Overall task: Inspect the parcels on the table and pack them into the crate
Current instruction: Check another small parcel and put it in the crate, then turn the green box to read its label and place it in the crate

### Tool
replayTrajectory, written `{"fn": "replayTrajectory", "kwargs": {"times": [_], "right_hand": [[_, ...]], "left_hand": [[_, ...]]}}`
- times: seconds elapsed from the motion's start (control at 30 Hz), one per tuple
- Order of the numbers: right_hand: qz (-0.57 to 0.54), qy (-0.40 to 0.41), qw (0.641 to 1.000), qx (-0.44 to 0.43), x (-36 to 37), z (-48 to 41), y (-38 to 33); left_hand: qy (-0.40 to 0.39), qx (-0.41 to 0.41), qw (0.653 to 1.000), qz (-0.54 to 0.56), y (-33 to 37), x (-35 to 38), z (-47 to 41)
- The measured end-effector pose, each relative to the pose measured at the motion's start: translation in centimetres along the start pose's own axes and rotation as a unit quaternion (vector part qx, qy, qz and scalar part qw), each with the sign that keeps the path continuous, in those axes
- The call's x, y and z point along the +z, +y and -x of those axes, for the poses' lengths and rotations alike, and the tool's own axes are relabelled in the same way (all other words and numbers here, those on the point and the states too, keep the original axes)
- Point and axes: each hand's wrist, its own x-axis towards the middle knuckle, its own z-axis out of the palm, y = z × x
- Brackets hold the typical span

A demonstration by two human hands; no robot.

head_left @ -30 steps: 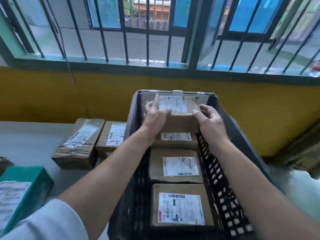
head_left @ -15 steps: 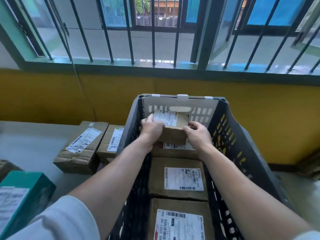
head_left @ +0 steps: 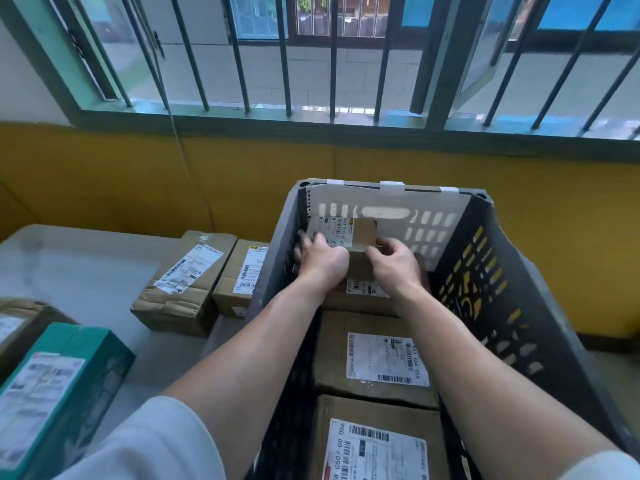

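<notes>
A dark grey slotted crate (head_left: pixel 491 271) stands in front of me. Inside it lie three brown labelled parcels in a row: a near one (head_left: pixel 377 448), a middle one (head_left: pixel 377 355) and a far one (head_left: pixel 367 292). Both my hands hold a small brown parcel (head_left: pixel 360 237) with a white label at the crate's far end, on top of the far one. My left hand (head_left: pixel 320 261) grips its left side and my right hand (head_left: pixel 396 265) its right side. Two brown parcels (head_left: pixel 187 282) (head_left: pixel 242 275) lie on the table left of the crate.
A green boxed parcel (head_left: pixel 59 393) sits at the near left with another brown parcel (head_left: pixel 20 320) behind it. The grey table (head_left: pixel 79 258) runs left. A yellow wall (head_left: pixel 104 181) and a barred window (head_left: pixel 311 57) are behind the crate.
Both hands have carried the small parcel down and further into the crate, from above its rim to the far end on top of the far parcel.
</notes>
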Motion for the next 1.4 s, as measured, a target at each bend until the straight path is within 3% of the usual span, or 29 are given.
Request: {"fn": "replayTrajectory", "kwargs": {"times": [0.63,0.83,0.97,1.13,1.4], "right_hand": [[-0.031,0.005,0.999,0.008,-0.9,2.4,-1.8],[-0.086,0.007,0.996,-0.002,-0.2,4.0,-3.2],[-0.131,0.028,0.991,-0.007,0.5,5.6,-4.8],[-0.180,0.039,0.982,-0.031,3.1,8.3,-7.8],[-0.221,0.024,0.973,-0.058,10.2,14.2,-11.9]], "left_hand": [[0.036,0.109,0.990,-0.086,0.0,0.7,1.2],[0.063,0.150,0.987,0.010,0.5,-0.1,2.1],[0.004,0.131,0.976,0.175,0.9,-1.8,3.4],[-0.065,0.128,0.943,0.300,0.2,-5.8,4.5],[-0.082,0.171,0.926,0.328,-4.9,-16.1,5.5]]}}
